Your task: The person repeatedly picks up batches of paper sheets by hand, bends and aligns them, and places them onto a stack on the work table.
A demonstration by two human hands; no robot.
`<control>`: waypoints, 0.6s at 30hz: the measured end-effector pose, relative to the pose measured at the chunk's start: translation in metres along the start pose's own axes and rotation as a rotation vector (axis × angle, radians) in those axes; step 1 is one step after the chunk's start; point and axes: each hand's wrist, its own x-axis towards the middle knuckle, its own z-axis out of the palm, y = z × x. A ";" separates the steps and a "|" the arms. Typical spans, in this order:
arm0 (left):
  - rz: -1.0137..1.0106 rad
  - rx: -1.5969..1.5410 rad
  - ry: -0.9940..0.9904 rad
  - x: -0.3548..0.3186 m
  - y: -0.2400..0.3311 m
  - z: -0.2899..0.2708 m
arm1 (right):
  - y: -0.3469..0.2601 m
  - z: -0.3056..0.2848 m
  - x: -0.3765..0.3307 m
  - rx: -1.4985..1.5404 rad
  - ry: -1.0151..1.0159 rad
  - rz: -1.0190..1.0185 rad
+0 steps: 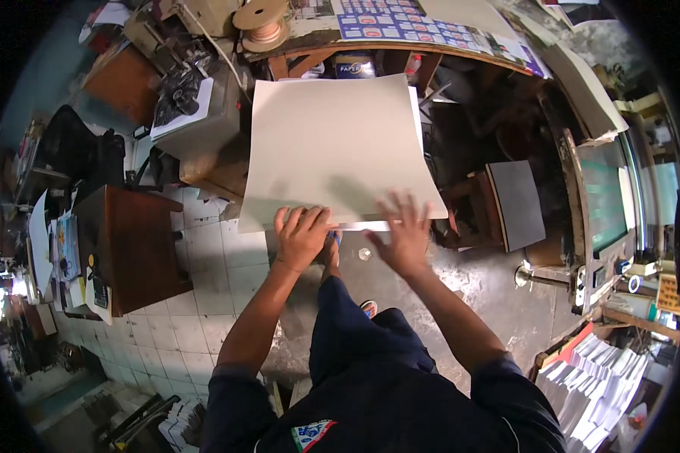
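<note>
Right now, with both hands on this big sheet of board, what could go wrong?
The grey board is held only at its near edge: the left hand grips it, while the right hand lies open with fingers spread. It might sag or crease.

A white sheet shows under the near edge and could slip out.

The far edge sits close to the cluttered workbench and the spool, so it may catch there.

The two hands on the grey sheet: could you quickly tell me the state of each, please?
Left hand: fingers curled, gripping the near edge of the large grey sheet.
Right hand: open, fingers spread, flat on the sheet.
</note>
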 end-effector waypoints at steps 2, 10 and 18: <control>-0.006 -0.010 0.020 0.019 0.003 -0.005 | -0.003 0.008 0.017 -0.012 0.032 -0.121; -0.288 -0.047 -0.057 0.008 -0.006 0.028 | 0.005 0.048 0.038 0.058 0.038 -0.110; -0.401 -0.149 -0.236 0.002 -0.009 0.051 | 0.013 0.077 0.036 0.129 -0.191 -0.046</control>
